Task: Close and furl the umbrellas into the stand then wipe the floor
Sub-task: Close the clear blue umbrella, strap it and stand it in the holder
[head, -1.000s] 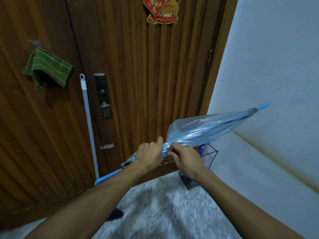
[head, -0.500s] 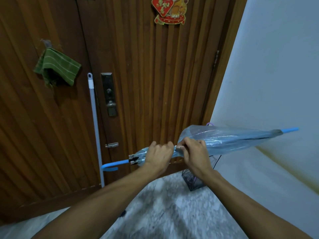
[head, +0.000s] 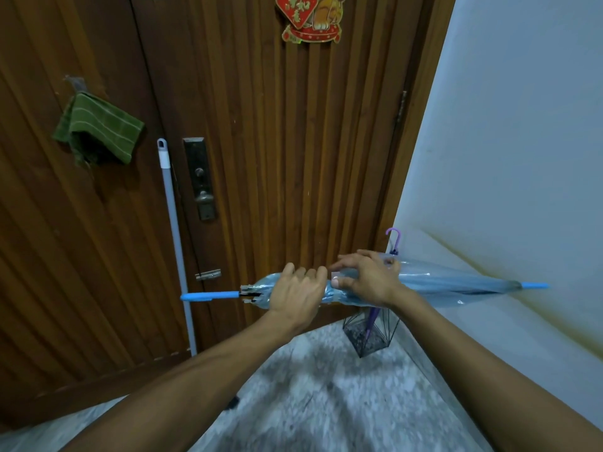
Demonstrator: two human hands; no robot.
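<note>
The left hand (head: pixel 298 296) has its grip wrapped tight around the gathered canopy of the clear blue umbrella (head: pixel 456 283), close to the handle end, knuckles up. The right hand (head: pixel 368 278) sits just beside it, touching the same bundle of plastic: its thumb presses the canopy from the near side while the fingers (head: pixel 346 261) are spread and lifted over the top, so its grip is loose and only partly closed on the umbrella.

The umbrella lies almost level in the air, across the front of the body. Its blue handle (head: pixel 210 295) points left, with the dark rib ends showing just past the left hand, and its blue tip (head: pixel 535 285) points right toward the pale wall (head: pixel 522 141). The canopy is collapsed but still baggy on the right half.

Below and behind the right hand, a black wire stand (head: pixel 370 334) sits on the speckled floor (head: pixel 326 402) in the corner between wooden door (head: pixel 277 141) and wall. A purple umbrella (head: pixel 393 238) stands upright in it, hook handle up.

A grey mop pole (head: pixel 173 223) leans against the door, and a green cloth (head: pixel 101 128) hangs on it to the left.
</note>
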